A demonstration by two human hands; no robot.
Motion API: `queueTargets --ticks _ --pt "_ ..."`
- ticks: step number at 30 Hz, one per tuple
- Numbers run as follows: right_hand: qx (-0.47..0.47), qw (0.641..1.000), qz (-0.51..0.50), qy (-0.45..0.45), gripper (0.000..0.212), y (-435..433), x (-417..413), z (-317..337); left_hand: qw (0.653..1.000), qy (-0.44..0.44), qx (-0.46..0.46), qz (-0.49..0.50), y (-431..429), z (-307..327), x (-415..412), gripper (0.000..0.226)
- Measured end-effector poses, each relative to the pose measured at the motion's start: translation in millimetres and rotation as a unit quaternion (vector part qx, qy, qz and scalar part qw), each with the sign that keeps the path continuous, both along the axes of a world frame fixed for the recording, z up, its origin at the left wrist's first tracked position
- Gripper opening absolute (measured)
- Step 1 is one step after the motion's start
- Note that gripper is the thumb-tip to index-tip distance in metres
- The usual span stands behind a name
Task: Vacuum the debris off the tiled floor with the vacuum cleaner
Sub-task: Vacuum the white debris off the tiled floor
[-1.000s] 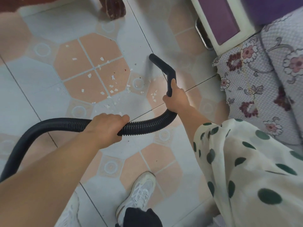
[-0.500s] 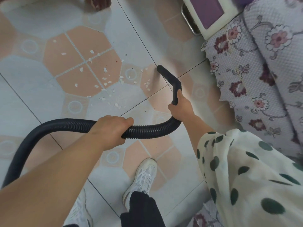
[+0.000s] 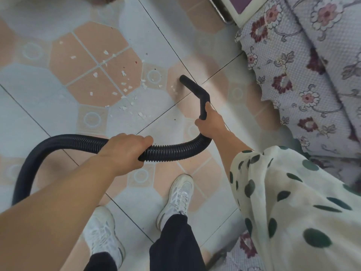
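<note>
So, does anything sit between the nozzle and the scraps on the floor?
Nothing visible. Only bare tile lies between the nozzle in the right hand and the scraps to its left; the nearest lie right beside its tip.

hands 2: left hand, right hand | hose 1 | bent nozzle 1 | white shoes 2: left shoe, right shoe | dark trouser legs 2 | dotted sleeve 1 | floral cover 1 | debris scraps: dozens, too small for exact count
</note>
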State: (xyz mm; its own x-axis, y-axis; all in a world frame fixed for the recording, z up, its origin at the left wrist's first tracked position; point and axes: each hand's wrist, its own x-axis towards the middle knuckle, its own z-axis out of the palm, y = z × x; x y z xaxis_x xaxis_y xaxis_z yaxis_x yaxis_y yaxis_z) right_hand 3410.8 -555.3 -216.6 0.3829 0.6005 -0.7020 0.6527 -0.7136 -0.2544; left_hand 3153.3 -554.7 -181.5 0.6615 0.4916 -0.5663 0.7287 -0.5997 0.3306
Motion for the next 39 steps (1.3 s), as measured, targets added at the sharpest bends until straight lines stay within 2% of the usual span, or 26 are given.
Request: queueTargets --ticks 9,19,30,39 --pt "-0.018 0.999 -0.034 0.016 0.079 -59 -17 4 0.999 0.01 -0.019 -0.044 -31 3 -12 0.019" --pt "0.001 0.999 -0.014 0.037 0.08 -38 -59 -4 0.999 0.024 -0.026 -0.027 -17 6 -56 0.017" --pt "0.005 0.996 0.081 0.028 0.079 -13 -110 -10 0.999 0.032 -0.02 -0.003 -15 4 -104 0.019" --pt "-0.012 0.999 0.044 0.027 0.081 -49 -107 -1 0.999 0.028 -0.025 -0.022 -29 4 -104 0.021"
